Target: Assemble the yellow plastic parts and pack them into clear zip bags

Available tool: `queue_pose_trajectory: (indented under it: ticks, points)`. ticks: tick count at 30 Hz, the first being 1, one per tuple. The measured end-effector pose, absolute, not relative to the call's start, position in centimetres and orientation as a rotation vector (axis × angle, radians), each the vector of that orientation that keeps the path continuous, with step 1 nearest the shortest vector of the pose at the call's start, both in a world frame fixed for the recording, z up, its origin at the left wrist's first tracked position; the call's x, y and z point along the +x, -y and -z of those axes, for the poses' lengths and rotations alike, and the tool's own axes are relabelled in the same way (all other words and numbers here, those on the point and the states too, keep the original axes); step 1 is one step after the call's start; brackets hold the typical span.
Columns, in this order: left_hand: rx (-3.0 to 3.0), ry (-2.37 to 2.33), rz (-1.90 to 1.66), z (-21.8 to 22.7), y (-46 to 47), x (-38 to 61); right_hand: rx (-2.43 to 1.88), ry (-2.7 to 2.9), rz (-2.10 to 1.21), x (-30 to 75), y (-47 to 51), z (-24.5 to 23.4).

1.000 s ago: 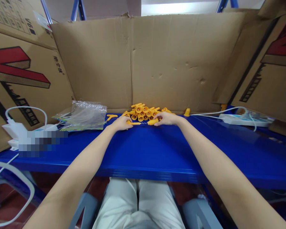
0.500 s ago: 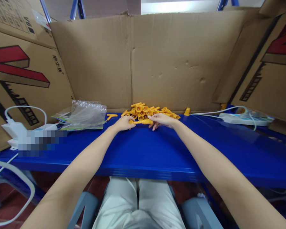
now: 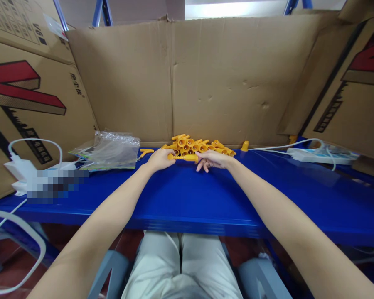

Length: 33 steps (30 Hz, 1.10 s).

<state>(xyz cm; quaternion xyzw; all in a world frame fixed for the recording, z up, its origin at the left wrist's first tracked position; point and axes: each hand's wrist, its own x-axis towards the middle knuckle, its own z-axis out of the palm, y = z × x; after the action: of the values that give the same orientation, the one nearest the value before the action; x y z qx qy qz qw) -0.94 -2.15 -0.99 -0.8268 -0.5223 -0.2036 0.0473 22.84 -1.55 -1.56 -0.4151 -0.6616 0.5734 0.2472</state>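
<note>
Just in front of a pile, a yellow plastic piece point(image 3: 187, 158) lies level between my two hands. It has a ridged, screw-like middle and a thicker right part; its exact kind I cannot tell. My left hand point(image 3: 161, 160) is closed around its left end, where a round yellow end shows by the fingertips. At the right end, my right hand point(image 3: 212, 159) pinches it between thumb and forefinger, with the other fingers hanging loose. Behind them is the pile of yellow plastic parts point(image 3: 194, 145), several with hollow cup-shaped ends facing me.
A T-shaped yellow piece point(image 3: 146, 151) lies left of the pile, beside clear plastic bags point(image 3: 116, 150). One yellow cup point(image 3: 244, 145) stands to the right. White power strips point(image 3: 322, 155) with cables sit at both sides of the blue table point(image 3: 191, 199). Cardboard point(image 3: 230, 79) walls the back.
The yellow piece has shifted slightly left and up, showing more of its ridged middle and round left end. My right hand's lower fingers have spread further from it.
</note>
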Motion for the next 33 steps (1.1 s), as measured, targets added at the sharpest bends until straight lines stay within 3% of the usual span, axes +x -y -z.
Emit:
queue_pose_trajectory:
  ticks: [13, 15, 20, 23, 27, 33]
  points:
    - [-2.475, 1.680, 0.608, 1.1, 1.9, -0.8, -1.270, 1.772, -1.597, 22.1, 0.8, 2.2]
    - [-2.490, 1.686, 0.621, 1.1, 1.8, -0.9, -1.297, 1.882, -1.360, 21.9, 1.0, 2.2]
    - [-2.533, 1.699, 0.664, 1.1, 1.9, -0.9, -1.092, 2.239, -0.088, 20.6, 2.2, 1.9]
    - [-2.540, 1.708, 0.687, 1.1, 2.0, -0.7, -0.989, 2.439, 0.355, 19.9, 2.8, 1.5]
    - [-2.471, 1.675, 0.689, 1.0, 2.5, -0.3, -0.962, 2.495, 0.453, 20.0, 2.9, 1.3]
    - [-2.362, 1.646, 0.664, 0.7, 3.2, 0.2, -0.955, 2.434, 0.255, 20.5, 2.8, 1.1]
